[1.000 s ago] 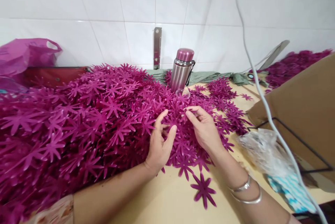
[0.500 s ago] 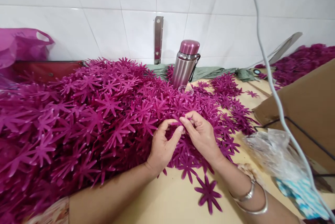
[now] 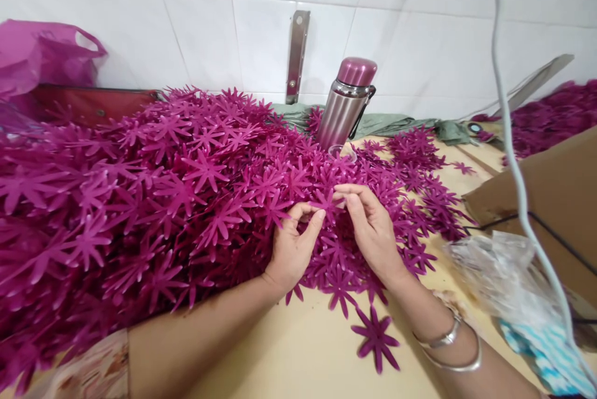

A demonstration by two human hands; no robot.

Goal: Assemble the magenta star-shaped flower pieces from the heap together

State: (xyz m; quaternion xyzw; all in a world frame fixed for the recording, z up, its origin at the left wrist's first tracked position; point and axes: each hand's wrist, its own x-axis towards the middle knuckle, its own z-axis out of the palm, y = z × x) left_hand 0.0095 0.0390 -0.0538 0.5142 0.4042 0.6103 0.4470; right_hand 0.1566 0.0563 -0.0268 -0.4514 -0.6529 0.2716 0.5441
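Note:
A magenta flower-shaped piece with narrow petals [image 3: 329, 204] is held up between my hands, over a heap of the same pieces [image 3: 186, 200]. My left hand [image 3: 293, 243] is closed in a pinch, thumb and forefinger on the petal at its left side. On the opposite side my right hand [image 3: 375, 234] has thumb and forefinger close together at a petal tip; the exact contact is too small to make out. Two bracelets [image 3: 450, 349] circle my right wrist and forearm. One single flower piece [image 3: 375, 340] lies on the pale yellow tabletop [image 3: 289, 349] below my hands.
A steel flask with a pink lid [image 3: 347, 104] stands behind the heap, a small clear cup [image 3: 342, 151] before it. At right are a cardboard box [image 3: 541, 194], a clear plastic bag [image 3: 494, 268] and a hanging white cable [image 3: 506, 113]. A pink bag [image 3: 46, 57] sits far left.
My right hand's fingertips have moved slightly away from my left hand's, and the flower piece now shows spread between them. The whole view has shifted a little.

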